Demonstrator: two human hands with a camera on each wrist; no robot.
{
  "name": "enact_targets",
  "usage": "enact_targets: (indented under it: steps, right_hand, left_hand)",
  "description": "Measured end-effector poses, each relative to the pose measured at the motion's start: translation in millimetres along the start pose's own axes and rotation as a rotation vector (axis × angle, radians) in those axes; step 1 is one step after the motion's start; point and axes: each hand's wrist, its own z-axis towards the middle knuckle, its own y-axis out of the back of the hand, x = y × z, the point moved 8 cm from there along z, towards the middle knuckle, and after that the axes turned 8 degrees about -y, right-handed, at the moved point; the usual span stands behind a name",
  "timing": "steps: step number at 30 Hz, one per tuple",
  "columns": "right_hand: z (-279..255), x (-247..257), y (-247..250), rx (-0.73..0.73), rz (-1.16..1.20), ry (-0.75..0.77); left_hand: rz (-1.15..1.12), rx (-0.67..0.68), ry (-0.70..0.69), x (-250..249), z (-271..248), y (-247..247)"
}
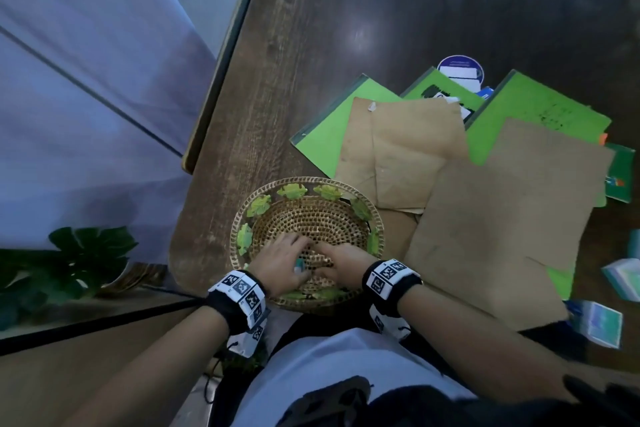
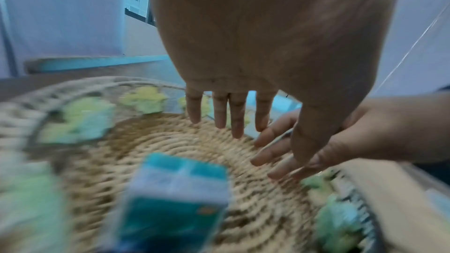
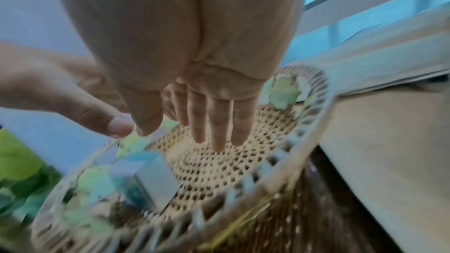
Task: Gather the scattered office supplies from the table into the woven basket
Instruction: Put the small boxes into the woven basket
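Note:
A round woven basket (image 1: 377,218) with green leaf trim sits at the table's near edge. Both hands hover inside it, palms down. My left hand (image 1: 282,262) has straight, spread fingers (image 2: 237,118) and holds nothing. My right hand (image 1: 341,260) is beside it, its fingers (image 3: 219,128) also straight and empty. A small teal and white box (image 2: 177,189) lies in the basket below the hands, and shows blurred as the same box (image 3: 151,178) in the right wrist view. In the head view only a sliver of the box (image 1: 298,265) shows between the hands.
Green folders (image 1: 325,139) and brown paper sheets (image 1: 485,229) cover the table right of the basket. A blue round object (image 1: 460,68) lies behind them. More teal boxes (image 1: 602,322) sit at the right edge. A leafy plant (image 1: 79,253) stands left, off the table.

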Motion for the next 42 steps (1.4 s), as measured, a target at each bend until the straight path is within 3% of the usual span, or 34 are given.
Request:
enact_targets:
  steps: [7,11,16,18,21,24,29,33,38,42]
  right_hand:
    - [-86,-92,54,-0.334,0.382,-0.067]
    - [-152,-175,67,-0.493,0.556,-0.145]
    - [-245,-304,63,-0.683,0.543,-0.367]
    - [-278,-362,50,-0.699,0.505,-0.501]
    - [-303,-438,19,-0.565,0.374,-0.672]
    - [-306,-482,-7,-0.408,0.308,-0.695]
    - [-295,-504,-31,-0.231,0.178,-0.623]
    - [-293,-506,-26,-0.353,0.085,-0.565]
    - [-308,-509,-14,-0.476,0.356,-0.486]
    - [-314,-481,6,-0.556,0.446,-0.302]
  left_hand:
    - [-0.222,-0.052,-0.244,-107,49,30]
    - [-0.231,-0.039,-0.326,-180,88,27]
    - [-0.178,0.064,-0.408,-298,142,-5]
    - [-0.13,0.085,-0.455,-351,164,-25]
    - [-0.084,0.147,-0.5,-416,198,-68]
    - [-0.009,0.229,-0.535,-459,229,-113]
    - [0.062,0.282,-0.469,-494,252,-152]
    - [0.018,0.284,-0.381,-495,261,-165]
    - [-0.081,0.261,-0.228,-480,261,-158]
    - [-0.276,0.215,-0.175,-470,257,-138]
